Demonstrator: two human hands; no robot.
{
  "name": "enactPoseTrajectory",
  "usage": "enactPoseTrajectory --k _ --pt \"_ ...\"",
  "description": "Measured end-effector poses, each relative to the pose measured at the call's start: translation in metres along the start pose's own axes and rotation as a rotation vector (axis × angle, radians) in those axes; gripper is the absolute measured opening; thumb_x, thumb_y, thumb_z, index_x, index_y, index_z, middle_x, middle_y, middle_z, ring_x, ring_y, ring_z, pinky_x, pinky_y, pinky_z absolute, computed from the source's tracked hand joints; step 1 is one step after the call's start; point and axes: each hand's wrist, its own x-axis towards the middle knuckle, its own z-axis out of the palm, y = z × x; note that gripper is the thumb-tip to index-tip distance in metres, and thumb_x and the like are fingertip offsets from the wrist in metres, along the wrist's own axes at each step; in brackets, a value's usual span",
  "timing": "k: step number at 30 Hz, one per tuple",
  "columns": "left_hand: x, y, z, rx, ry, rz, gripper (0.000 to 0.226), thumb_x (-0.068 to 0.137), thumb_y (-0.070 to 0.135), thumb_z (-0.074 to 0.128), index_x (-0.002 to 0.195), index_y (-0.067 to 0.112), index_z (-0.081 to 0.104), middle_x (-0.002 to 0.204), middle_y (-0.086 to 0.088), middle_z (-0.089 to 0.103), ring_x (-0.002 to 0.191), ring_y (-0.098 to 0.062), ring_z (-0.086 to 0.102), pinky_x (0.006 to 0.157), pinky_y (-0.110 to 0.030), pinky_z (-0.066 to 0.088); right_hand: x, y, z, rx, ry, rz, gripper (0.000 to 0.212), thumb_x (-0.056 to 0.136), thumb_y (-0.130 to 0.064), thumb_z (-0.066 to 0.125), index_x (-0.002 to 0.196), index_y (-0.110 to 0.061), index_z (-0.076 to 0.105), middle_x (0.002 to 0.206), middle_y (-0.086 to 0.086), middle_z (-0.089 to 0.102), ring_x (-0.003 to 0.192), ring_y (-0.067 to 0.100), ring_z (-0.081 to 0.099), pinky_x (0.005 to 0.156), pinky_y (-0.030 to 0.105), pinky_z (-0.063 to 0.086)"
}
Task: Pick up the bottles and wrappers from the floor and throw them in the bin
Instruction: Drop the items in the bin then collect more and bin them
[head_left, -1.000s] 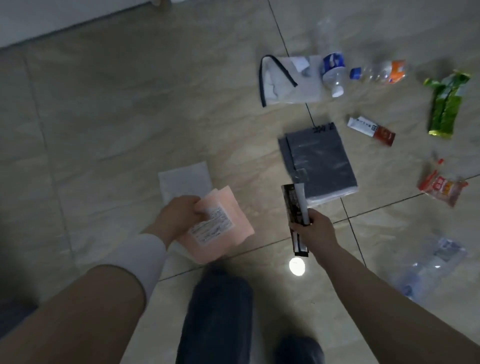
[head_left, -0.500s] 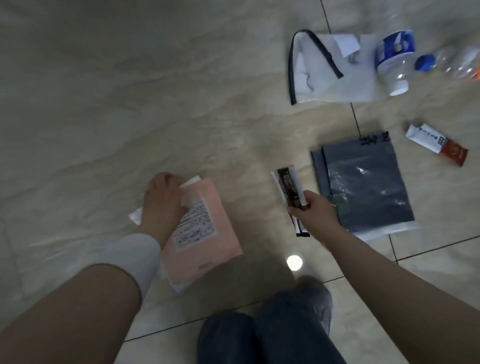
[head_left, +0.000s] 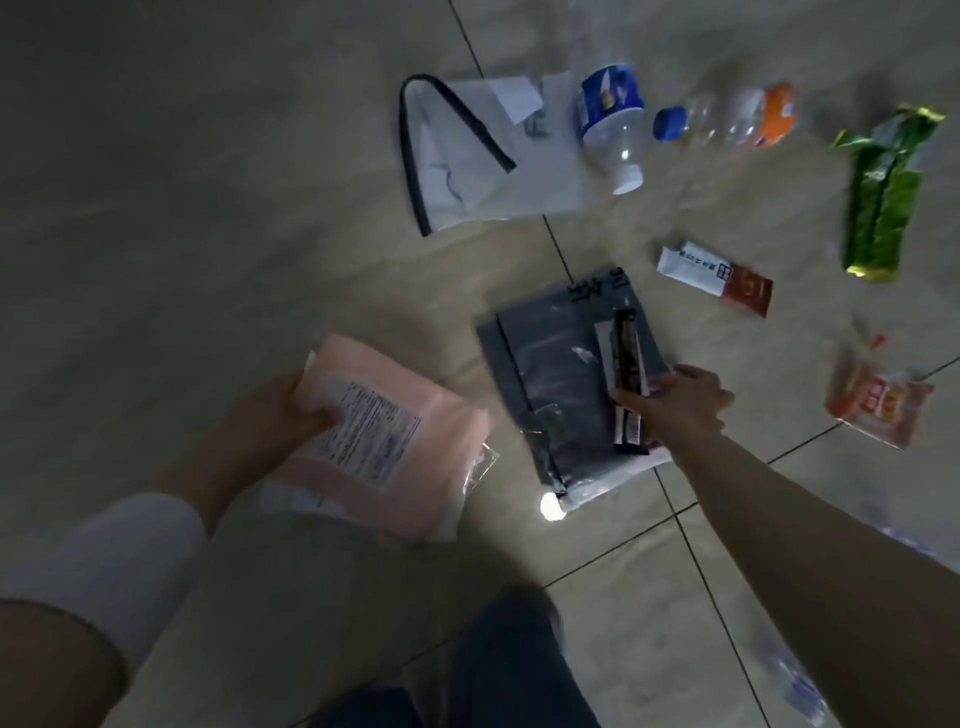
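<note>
My left hand grips a pink mailer bag together with a clear plastic wrapper under it. My right hand holds a narrow dark wrapper and reaches down onto a grey plastic mailer lying on the tiled floor. Farther off lie a clear bottle with a blue label, a bottle with a blue cap and orange label, a white bag with a black strip, a white and red wrapper, a green wrapper and an orange snack packet.
A crushed clear bottle shows at the lower right behind my right forearm. My dark trouser legs and a shoe fill the bottom centre. A bright light spot reflects off the tile. No bin is in view.
My right hand has moved right with the narrow wrapper and now rests over the grey mailer. My left hand has lifted the pink bag and clear wrapper off the floor.
</note>
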Motion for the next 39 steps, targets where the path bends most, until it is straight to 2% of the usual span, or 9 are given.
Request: enactPoseTrajectory --k 3,6,12,17,22,25,28,32,39 --pt "0.022 0.021 0.009 -0.072 0.017 0.086 0.051 0.083 0.019 0.068 0.13 0.011 0.051 0.117 -0.003 0.058 0.108 -0.017 0.053 0.078 -0.021 0.03 0.013 0.01 0.014 -0.073 0.079 -0.012 0.063 0.071 -0.032 0.079 0.12 -0.004 0.05 0.133 0.016 0.039 0.12 0.036 0.041 0.092 0.046 0.042" --pt "0.025 0.033 0.017 -0.147 -0.008 0.087 0.054 0.079 0.023 0.07 0.127 0.009 0.052 0.123 -0.011 0.061 0.112 -0.021 0.055 0.087 -0.028 0.039 0.01 0.02 0.013 0.145 0.063 0.059 0.075 0.068 -0.022 0.083 0.125 -0.008 0.036 0.125 0.019 0.055 0.107 0.036 0.057 0.085 0.044 0.048" --pt "-0.031 0.068 0.011 -0.15 0.012 0.03 0.046 0.083 0.011 0.066 0.125 0.001 0.051 0.117 -0.015 0.06 0.109 -0.03 0.057 0.082 -0.028 0.036 -0.037 0.052 -0.03 0.371 -0.132 0.254 0.058 0.068 -0.029 0.082 0.11 0.005 0.06 0.109 0.023 0.066 0.098 0.039 0.064 0.084 0.05 0.054" --pt "-0.099 0.099 -0.011 -0.224 -0.036 0.019 0.035 0.08 0.011 0.069 0.112 0.0 0.061 0.098 -0.01 0.064 0.097 -0.028 0.063 0.063 -0.022 0.042 -0.106 0.092 -0.072 0.59 -0.077 0.464 0.056 0.068 -0.025 0.082 0.11 0.004 0.059 0.106 0.023 0.066 0.094 0.04 0.065 0.082 0.054 0.055" --pt "-0.162 0.126 -0.025 -0.141 -0.123 -0.048 0.052 0.075 0.038 0.072 0.108 -0.002 0.065 0.1 -0.018 0.068 0.1 -0.035 0.065 0.082 -0.039 0.047 -0.183 0.134 -0.116 0.678 0.003 0.587 0.049 0.073 -0.021 0.078 0.112 0.003 0.058 0.103 0.024 0.065 0.096 0.04 0.064 0.083 0.051 0.054" --pt "-0.196 0.148 -0.019 -0.039 -0.16 0.038 0.044 0.081 0.034 0.067 0.104 -0.003 0.062 0.087 -0.014 0.068 0.078 -0.027 0.063 0.065 -0.031 0.048 -0.225 0.167 -0.132 0.746 0.027 0.639 0.035 0.073 -0.016 0.078 0.096 -0.003 0.056 0.092 0.021 0.063 0.092 0.04 0.064 0.082 0.053 0.054" --pt "-0.236 0.172 -0.002 0.016 -0.192 0.122 0.018 0.085 0.026 0.063 0.091 0.01 0.059 0.071 0.001 0.061 0.062 -0.018 0.058 0.053 -0.024 0.044 -0.257 0.212 -0.144 0.772 0.015 0.702 0.035 0.074 -0.016 0.078 0.096 0.003 0.059 0.084 0.018 0.06 0.081 0.034 0.062 0.074 0.045 0.055" --pt "-0.274 0.203 0.038 -0.016 -0.25 0.124 0.011 0.083 0.027 0.065 0.075 0.026 0.058 0.076 0.003 0.066 0.071 -0.022 0.064 0.066 -0.032 0.052 -0.284 0.277 -0.159 0.789 0.017 0.771 0.036 0.077 -0.018 0.076 0.097 0.007 0.059 0.063 0.006 0.05 0.074 0.028 0.054 0.066 0.035 0.046" --pt "-0.324 0.259 0.156 0.005 -0.286 0.121 0.016 0.084 0.017 0.064 0.073 0.026 0.056 0.076 0.001 0.063 0.068 -0.018 0.06 0.058 -0.025 0.044 -0.295 0.408 -0.153 0.907 0.042 0.925 0.041 0.076 -0.017 0.076 0.103 0.009 0.061 0.085 0.017 0.06 0.086 0.036 0.065 0.079 0.045 0.055"
